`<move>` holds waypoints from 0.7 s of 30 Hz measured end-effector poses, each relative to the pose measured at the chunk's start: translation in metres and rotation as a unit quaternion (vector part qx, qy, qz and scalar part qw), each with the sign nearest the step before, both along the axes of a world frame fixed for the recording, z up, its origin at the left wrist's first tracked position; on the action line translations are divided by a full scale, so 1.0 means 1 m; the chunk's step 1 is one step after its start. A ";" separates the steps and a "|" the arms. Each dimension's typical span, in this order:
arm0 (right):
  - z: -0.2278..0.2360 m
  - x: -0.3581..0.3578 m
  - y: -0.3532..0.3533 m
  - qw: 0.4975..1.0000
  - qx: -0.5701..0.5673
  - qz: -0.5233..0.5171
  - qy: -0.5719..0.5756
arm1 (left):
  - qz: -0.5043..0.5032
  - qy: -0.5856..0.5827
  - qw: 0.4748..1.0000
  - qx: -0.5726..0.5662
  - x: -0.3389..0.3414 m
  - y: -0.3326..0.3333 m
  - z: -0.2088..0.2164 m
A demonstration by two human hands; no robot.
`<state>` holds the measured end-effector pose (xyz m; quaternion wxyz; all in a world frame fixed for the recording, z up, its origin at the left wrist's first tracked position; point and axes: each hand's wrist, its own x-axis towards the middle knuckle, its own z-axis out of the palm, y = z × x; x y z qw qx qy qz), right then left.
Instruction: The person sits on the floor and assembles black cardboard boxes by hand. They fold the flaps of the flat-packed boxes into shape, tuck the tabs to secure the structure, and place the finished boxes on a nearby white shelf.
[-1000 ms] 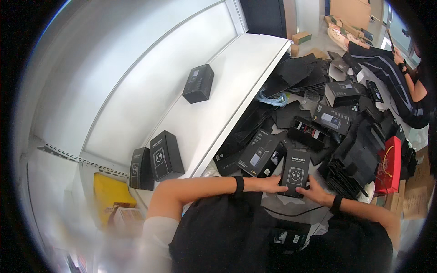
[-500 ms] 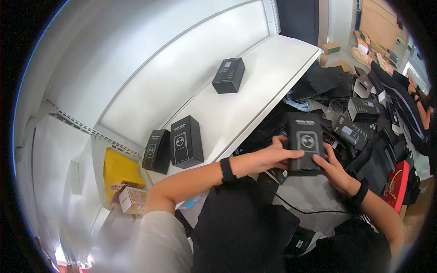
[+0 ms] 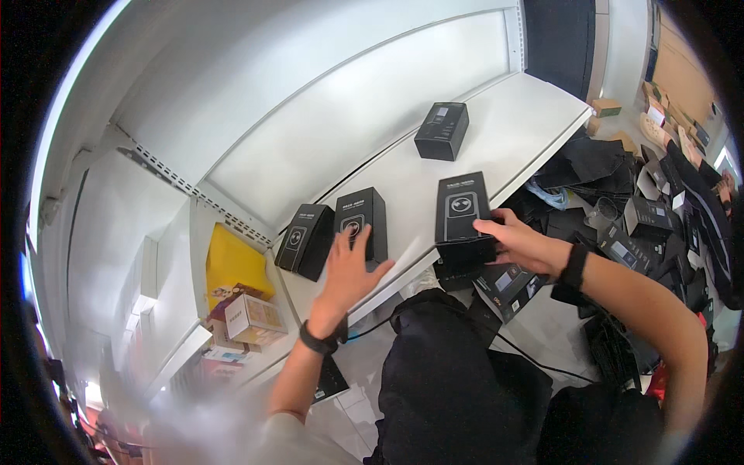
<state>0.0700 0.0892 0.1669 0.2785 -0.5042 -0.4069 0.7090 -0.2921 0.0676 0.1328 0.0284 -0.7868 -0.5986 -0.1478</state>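
My right hand (image 3: 518, 242) grips a black product box (image 3: 463, 208) by its lower right side, holding it over the front edge of the white shelf (image 3: 521, 116). Printed on the box's front is a device with a round dial. My left hand (image 3: 346, 271) is spread open in front of a second black box (image 3: 364, 221); whether its fingertips touch that box I cannot tell. Close beside it on the left stands a similar black box (image 3: 305, 242). Farther back on the shelf sits another black box (image 3: 442, 131).
Below the shelf at right lies a heap of black boxes and flattened packaging (image 3: 585, 163). A yellow bag (image 3: 235, 267) and a white carton (image 3: 255, 318) are at the left. A black cable (image 3: 535, 362) crosses the floor. Another person's legs (image 3: 701, 217) show at far right.
The box held in both hands has moved left, over the shelf edge. My left hand has let go of it and reached to the standing boxes. The view has shifted.
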 end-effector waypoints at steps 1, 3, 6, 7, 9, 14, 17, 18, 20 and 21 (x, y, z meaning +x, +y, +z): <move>0.000 -0.011 0.007 0.999 0.000 0.014 -0.037 | 0.009 0.013 1.000 0.019 0.004 0.002 -0.016; 0.003 -0.034 0.019 0.993 0.002 0.043 -0.107 | 0.048 0.053 0.997 0.031 0.009 0.003 -0.024; -0.031 -0.045 0.028 0.995 0.026 0.062 -0.073 | 0.085 0.042 0.995 0.030 0.014 0.005 -0.029; -0.045 -0.043 0.032 0.995 0.045 0.064 -0.065 | 0.081 0.031 0.996 0.028 0.017 0.009 -0.031; -0.060 -0.055 0.035 0.995 0.063 0.065 -0.045 | 0.091 0.023 0.995 0.026 0.011 0.010 -0.030; -0.059 -0.081 0.043 0.975 0.179 0.124 -0.036 | 0.079 -0.030 0.993 0.079 -0.014 0.019 -0.039; -0.079 -0.082 0.060 0.957 0.259 0.111 -0.073 | 0.111 -0.040 0.986 0.120 -0.020 0.022 -0.037; -0.085 -0.077 0.063 0.953 0.277 0.090 -0.087 | 0.105 -0.057 0.982 0.145 -0.020 0.023 -0.033; -0.093 -0.059 0.061 0.955 0.280 0.041 -0.088 | 0.031 -0.093 0.980 0.172 -0.005 0.026 -0.007; -0.099 -0.051 0.059 0.956 0.279 0.020 -0.089 | -0.014 -0.103 0.982 0.157 0.007 0.031 0.003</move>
